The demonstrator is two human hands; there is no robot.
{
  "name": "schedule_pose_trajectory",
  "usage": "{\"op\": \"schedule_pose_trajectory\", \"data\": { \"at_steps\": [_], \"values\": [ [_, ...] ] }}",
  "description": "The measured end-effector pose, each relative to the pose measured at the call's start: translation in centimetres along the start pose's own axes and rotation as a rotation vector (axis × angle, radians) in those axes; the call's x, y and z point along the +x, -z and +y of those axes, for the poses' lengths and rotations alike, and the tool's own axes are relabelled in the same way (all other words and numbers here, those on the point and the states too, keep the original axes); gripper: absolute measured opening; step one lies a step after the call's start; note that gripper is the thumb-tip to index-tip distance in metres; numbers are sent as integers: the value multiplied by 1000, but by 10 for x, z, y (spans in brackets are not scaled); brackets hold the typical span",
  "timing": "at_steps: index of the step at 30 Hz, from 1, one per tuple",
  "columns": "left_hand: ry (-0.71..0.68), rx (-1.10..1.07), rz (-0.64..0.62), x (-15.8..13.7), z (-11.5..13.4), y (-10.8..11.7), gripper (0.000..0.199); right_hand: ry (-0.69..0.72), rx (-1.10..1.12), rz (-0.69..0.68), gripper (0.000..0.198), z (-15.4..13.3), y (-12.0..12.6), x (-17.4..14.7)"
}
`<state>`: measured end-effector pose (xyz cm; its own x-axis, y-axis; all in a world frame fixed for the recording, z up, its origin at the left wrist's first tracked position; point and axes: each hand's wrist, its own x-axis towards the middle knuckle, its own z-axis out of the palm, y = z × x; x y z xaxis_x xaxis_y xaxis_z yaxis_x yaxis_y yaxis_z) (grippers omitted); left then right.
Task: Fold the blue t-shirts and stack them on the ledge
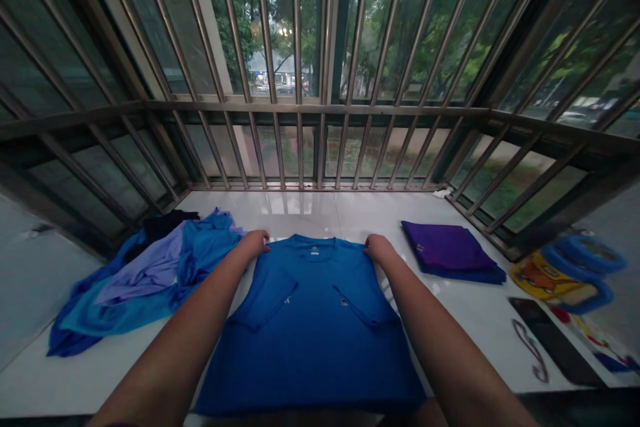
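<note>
A blue T-shirt lies spread on the white sill, collar toward the window and both sleeves turned inward over its front. At its left shoulder corner, my left hand pinches the cloth between thumb and fingers. My right hand grips the opposite shoulder corner the same way. The shirt's hem runs to the near edge of the sill. Close to my left forearm lies a loose heap of blue, lavender and black clothes. Right of my right hand rests a stack of folded purple and dark blue clothes.
A blue and yellow jug-like container with a handle stands at the right wall. Beside it lie a dark phone and a thin curled cord-like item. Metal window bars close off the far side of the white sill.
</note>
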<state>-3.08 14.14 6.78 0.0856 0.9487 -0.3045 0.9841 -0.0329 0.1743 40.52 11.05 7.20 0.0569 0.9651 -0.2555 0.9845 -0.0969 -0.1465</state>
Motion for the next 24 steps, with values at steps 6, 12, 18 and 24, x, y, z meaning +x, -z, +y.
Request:
{"op": "schedule_pose_trajectory", "data": {
  "at_steps": [6,12,18,24],
  "values": [
    [12,-51,28,-2,4,3,19,16,86,47,18,7,-2,-3],
    [-40,-203,187,-64,-2,-1,21,122,237,234,12,25,-6,-53],
    [-219,-312,367,-156,-47,-74,31,325,300,307,16,70,-49,-130],
    [-250,-262,363,-175,-62,-93,32,329,231,146,37,87,-63,-161]
  ]
}}
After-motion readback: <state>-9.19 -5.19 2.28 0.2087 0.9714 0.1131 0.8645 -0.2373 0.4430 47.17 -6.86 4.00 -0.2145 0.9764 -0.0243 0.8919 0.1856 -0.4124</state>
